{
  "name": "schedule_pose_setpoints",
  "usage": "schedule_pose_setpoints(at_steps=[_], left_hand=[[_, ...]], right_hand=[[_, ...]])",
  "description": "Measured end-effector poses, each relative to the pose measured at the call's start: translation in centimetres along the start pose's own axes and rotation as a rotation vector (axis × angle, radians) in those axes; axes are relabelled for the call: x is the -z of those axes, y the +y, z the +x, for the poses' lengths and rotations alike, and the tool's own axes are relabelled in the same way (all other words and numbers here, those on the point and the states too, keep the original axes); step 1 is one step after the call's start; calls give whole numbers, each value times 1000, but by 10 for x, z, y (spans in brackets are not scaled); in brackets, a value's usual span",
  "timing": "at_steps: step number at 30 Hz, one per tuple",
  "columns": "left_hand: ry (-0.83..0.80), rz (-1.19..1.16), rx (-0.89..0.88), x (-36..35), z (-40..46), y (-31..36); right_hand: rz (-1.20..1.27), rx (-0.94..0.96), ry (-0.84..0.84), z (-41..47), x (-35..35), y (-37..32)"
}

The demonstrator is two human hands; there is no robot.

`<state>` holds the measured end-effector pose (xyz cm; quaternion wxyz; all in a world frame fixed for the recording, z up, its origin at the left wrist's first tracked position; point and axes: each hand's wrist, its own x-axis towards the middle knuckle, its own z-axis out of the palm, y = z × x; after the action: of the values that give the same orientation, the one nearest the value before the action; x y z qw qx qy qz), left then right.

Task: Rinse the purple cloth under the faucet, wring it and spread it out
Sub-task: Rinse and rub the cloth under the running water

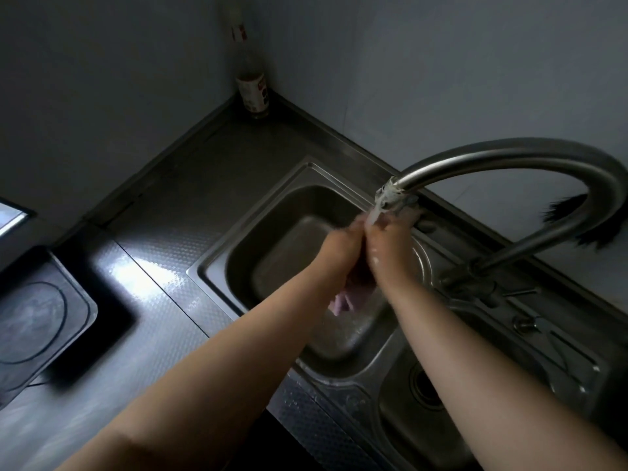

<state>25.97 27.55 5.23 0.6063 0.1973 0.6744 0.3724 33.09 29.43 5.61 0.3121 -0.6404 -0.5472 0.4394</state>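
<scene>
Both hands are raised together over the left basin of the steel sink point(217, 263), directly beneath the outlet of the curved faucet point(503, 158). The left hand point(334, 248) and the right hand point(387, 244) are pressed close against each other, fingers curled shut, with the purple cloth point(353, 294) clamped between them. The upper part of the cloth is hidden inside the two grips; its lower end hangs free below the wrists, above the basin floor. Water leaves the faucet outlet and lands on the fingertips point(372, 220) where the hands meet. The faucet arches from its base at the right rear of the sink, near a small lever. A second, smaller basin with a round drain opening point(424, 385) lies to the right, partly covered by the right forearm. The patterned metal surface point(153, 273) extends to the left, where a dark cooktop point(40, 317) sits well apart from the sink. A labelled bottle point(253, 90) stands upright in the rear corner against the wall.
</scene>
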Motion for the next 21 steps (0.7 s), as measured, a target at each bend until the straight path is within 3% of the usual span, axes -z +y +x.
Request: schedule_pose_setpoints(at_steps=[2, 4, 6, 8, 9, 10, 13, 16, 19, 21], left_hand=[[-28, -16, -50, 11, 1, 9], [-188, 70, -55, 22, -3, 12], [-344, 357, -106, 35, -1, 10], [-353, 712, -212, 52, 9, 7], [-329, 764, -225, 60, 14, 8], [-319, 696, -225, 66, 15, 11], [-366, 208, -233, 79, 20, 17], [-210, -126, -257, 79, 21, 22], [-152, -410, -216, 83, 20, 25], [-121, -457, -135, 87, 18, 24]], right_hand=[[58, -64, -88, -10, -6, -2], [151, -233, -181, -1, 0, -4], [313, -308, -326, 19, 18, 0], [409, -256, -565, 33, 34, 8], [390, -251, -664, 36, 41, 10], [346, -248, -740, 37, 48, 11], [191, -237, -832, 33, 63, 7], [55, -270, -866, 32, 67, 17], [67, -341, -820, 28, 75, 27], [187, -328, -735, 25, 75, 32]])
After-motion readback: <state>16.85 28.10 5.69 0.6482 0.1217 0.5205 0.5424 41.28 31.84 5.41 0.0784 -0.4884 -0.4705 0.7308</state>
